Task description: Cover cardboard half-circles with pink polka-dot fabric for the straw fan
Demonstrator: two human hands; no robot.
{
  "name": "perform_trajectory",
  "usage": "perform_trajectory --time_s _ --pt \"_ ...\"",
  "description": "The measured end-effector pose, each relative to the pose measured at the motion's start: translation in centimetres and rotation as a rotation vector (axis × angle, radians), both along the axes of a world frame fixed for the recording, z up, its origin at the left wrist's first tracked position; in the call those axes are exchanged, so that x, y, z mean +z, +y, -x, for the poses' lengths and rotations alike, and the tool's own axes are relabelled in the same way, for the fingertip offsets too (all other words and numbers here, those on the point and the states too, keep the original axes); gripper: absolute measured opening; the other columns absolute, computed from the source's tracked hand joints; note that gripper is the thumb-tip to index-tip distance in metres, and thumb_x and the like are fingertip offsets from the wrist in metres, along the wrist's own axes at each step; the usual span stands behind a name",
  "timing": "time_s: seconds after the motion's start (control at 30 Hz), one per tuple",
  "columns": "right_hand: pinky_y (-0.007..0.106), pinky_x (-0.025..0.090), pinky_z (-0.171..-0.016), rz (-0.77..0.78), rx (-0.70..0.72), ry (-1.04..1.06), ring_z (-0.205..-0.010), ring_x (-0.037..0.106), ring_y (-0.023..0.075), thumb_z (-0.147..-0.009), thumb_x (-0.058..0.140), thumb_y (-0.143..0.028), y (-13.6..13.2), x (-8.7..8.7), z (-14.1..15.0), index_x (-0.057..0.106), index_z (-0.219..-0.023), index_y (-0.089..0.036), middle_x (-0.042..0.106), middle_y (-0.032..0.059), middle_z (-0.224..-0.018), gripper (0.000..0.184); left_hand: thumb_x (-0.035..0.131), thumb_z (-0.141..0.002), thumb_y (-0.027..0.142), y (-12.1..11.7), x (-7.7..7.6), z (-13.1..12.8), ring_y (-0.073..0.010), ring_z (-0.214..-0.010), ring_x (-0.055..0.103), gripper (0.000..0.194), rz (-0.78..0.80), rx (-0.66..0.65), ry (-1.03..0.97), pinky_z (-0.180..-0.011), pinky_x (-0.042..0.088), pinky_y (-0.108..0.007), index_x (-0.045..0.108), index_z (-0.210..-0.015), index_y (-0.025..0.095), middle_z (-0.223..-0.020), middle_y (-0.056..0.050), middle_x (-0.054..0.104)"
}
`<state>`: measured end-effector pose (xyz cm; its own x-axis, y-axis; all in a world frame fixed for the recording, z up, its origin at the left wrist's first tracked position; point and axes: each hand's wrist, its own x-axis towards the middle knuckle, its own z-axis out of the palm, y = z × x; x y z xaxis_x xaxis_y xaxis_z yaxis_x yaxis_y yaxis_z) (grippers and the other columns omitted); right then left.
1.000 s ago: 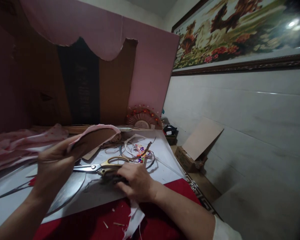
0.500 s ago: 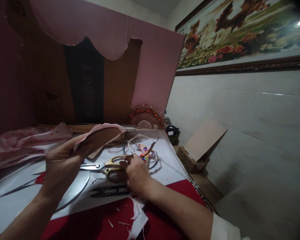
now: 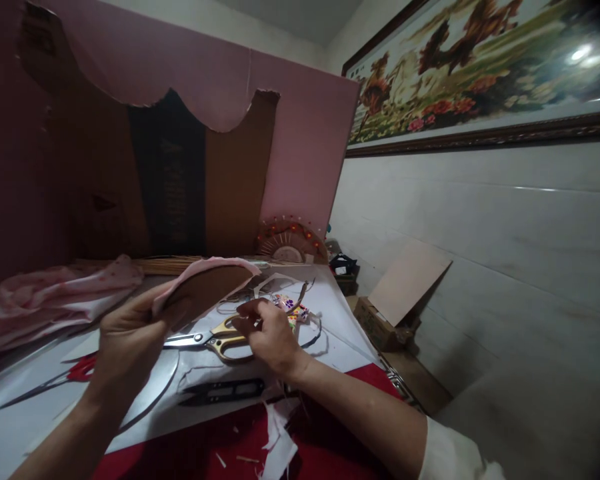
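Note:
My left hand (image 3: 130,343) is closed on the edge of a curved brown cardboard piece (image 3: 213,290) with pink fabric along its rim, raised above the table. To its right, my right hand (image 3: 273,337) has its thumb and fingers drawn together; whatever is between them is hidden or too small to name. Gold-handled scissors (image 3: 225,350) lie just below these fingertips, their blades running toward my left wrist. Black thread snips (image 3: 227,392) rest nearer me. Red-handled scissors (image 3: 83,369) lie to the left, partly behind my left forearm.
A large pink board with cardboard (image 3: 237,193) stands at the back. Spotted pink cloth (image 3: 55,303) is heaped left. A pincushion-like half round (image 3: 290,243) bears several pins. Flowered fabric (image 3: 300,310) lies beyond my right hand; white scraps (image 3: 279,443) lie on red cloth (image 3: 180,453).
My right hand has risen slightly and shifted left, its fingers lifting off the scissors' handles. The cardboard piece has moved a little right, and the view has tilted slightly.

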<state>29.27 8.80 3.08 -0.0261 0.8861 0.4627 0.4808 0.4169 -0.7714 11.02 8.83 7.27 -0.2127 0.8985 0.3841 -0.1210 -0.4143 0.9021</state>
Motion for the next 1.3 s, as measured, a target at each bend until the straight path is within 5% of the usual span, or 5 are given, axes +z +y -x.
perform_trajectory --time_s 0.27,0.53,0.73,0.9,1.3 --pt "0.027 0.050 -0.062 0.219 0.211 0.700 -0.065 0.059 0.0131 -0.067 0.078 -0.039 0.8 -2.5 -0.3 0.069 -0.088 -0.017 0.068 0.0018 -0.080 0.032 0.089 -0.055 0.039 -0.2 -1.3 -0.8 -0.0226 -0.090 0.071 0.049 0.084 -0.104 0.047 -0.078 0.058 -0.026 0.078 -0.100 0.024 -0.095 -0.003 0.079" --pt "0.024 0.048 -0.053 0.295 0.189 0.795 -0.070 0.061 0.0145 -0.056 0.087 -0.041 -0.6 -2.2 0.0 0.064 -0.096 -0.016 0.069 0.0061 -0.094 0.052 0.084 -0.061 0.045 -0.2 -2.8 -1.9 -0.0227 -0.100 0.071 0.036 -0.013 -0.132 0.207 -0.090 0.055 -0.027 0.079 -0.094 0.030 -0.104 -0.002 0.078" --pt "0.025 0.055 -0.057 0.293 0.392 0.856 -0.082 0.068 0.0185 -0.071 0.078 -0.054 -2.0 -0.8 0.2 0.065 -0.108 -0.015 0.069 0.0084 -0.103 0.055 0.067 -0.084 0.029 -0.2 -4.0 -2.1 -0.0108 -0.089 0.073 0.026 -0.418 -0.095 0.610 -0.078 0.052 -0.010 0.074 -0.107 0.040 -0.102 0.008 0.078" --pt "0.028 0.058 -0.060 0.306 0.460 0.942 -0.085 0.069 0.0201 -0.076 0.074 -0.054 -2.4 -0.8 0.1 0.065 -0.104 -0.015 0.068 0.0080 -0.097 0.049 0.061 -0.089 0.021 0.5 -4.9 -1.7 -0.0112 -0.103 0.070 0.034 -0.699 -0.008 0.789 -0.092 0.049 -0.012 0.069 -0.118 0.037 -0.117 0.006 0.073" --pt "0.042 0.059 -0.082 0.340 0.652 1.023 -0.079 0.068 0.0188 -0.068 0.066 -0.026 -2.9 0.1 -1.0 0.063 -0.100 -0.017 0.071 0.0042 -0.092 0.033 0.056 -0.092 0.021 0.7 -4.7 -1.3 -0.0136 -0.115 0.065 0.033 -0.808 0.024 0.949 -0.098 0.046 -0.018 0.065 -0.124 0.027 -0.128 -0.006 0.068"
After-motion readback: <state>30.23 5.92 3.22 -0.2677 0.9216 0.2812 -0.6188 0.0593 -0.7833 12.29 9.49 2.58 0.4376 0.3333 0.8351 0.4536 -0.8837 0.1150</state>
